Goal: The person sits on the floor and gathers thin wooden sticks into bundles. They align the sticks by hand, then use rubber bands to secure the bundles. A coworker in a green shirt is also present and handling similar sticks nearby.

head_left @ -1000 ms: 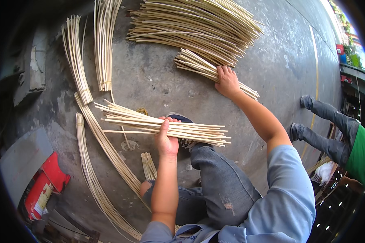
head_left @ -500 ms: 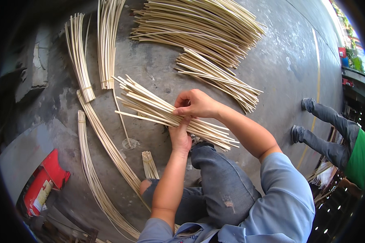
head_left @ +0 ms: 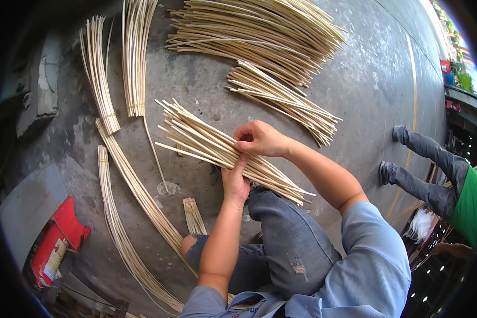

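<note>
While the left hand (head_left: 235, 180) grips the stick bundle (head_left: 222, 151) from below, right hand (head_left: 259, 139) pinches sticks on top; looks like mid-gathering; next they'd want evening up, I reckon.

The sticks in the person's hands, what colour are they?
The sticks are pale cream-yellow, like straw, plain with no pattern. The head view shows them best.

Pale cream cane strips (head_left: 222, 151), grey concrete floor (head_left: 376, 90), red box (head_left: 55, 244), light blue sleeve (head_left: 373, 254), green shirt (head_left: 469, 204)

bundle of pale cane sticks (head_left: 217, 151) | long, thin, fanned at upper-left end | slanting above knee, off concrete
</note>
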Tool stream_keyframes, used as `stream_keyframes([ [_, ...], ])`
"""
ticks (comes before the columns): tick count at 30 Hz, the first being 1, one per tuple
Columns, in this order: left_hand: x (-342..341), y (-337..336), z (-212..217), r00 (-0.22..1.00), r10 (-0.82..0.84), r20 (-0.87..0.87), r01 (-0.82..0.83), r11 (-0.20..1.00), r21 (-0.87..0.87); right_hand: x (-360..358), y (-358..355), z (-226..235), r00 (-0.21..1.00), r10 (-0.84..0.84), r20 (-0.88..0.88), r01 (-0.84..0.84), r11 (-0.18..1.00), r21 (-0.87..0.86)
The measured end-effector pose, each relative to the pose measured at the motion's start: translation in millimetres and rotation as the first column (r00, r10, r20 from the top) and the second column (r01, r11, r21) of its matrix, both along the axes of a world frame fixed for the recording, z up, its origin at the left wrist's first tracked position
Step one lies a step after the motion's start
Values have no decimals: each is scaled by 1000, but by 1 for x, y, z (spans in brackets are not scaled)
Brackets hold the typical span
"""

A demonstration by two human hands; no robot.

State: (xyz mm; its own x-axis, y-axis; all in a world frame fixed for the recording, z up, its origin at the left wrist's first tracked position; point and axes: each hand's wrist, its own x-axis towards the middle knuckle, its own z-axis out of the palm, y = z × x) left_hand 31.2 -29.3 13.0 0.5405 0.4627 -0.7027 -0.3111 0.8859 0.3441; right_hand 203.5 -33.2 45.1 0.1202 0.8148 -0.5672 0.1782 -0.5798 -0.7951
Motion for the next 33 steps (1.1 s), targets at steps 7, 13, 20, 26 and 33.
stream_keyframes([
  [7, -6, 1, -8, 1000, 13, 3, -13, 1000, 15, -12, 3, -3, 999, 14, 48, -18, 997, 76],
  [13, -1, 4, -5, 999, 21, -35, -19, 999, 46, -13, -2, -9, 982, -137, -129, 137, 991, -5],
  [20, -1, 8, -3, 1000, -1, -30, 2, 1000, 11, -9, -7, -18, 929, -307, -208, 295, 952, -84],
  [26, 2, 10, -1, 1000, -8, -13, 9, 998, 65, -8, 7, -3, 964, -184, -189, 153, 974, -170],
  [33, -4, 8, -5, 998, -59, 11, 58, 997, 57, -4, 8, -7, 968, -129, -216, 85, 975, -204],
])
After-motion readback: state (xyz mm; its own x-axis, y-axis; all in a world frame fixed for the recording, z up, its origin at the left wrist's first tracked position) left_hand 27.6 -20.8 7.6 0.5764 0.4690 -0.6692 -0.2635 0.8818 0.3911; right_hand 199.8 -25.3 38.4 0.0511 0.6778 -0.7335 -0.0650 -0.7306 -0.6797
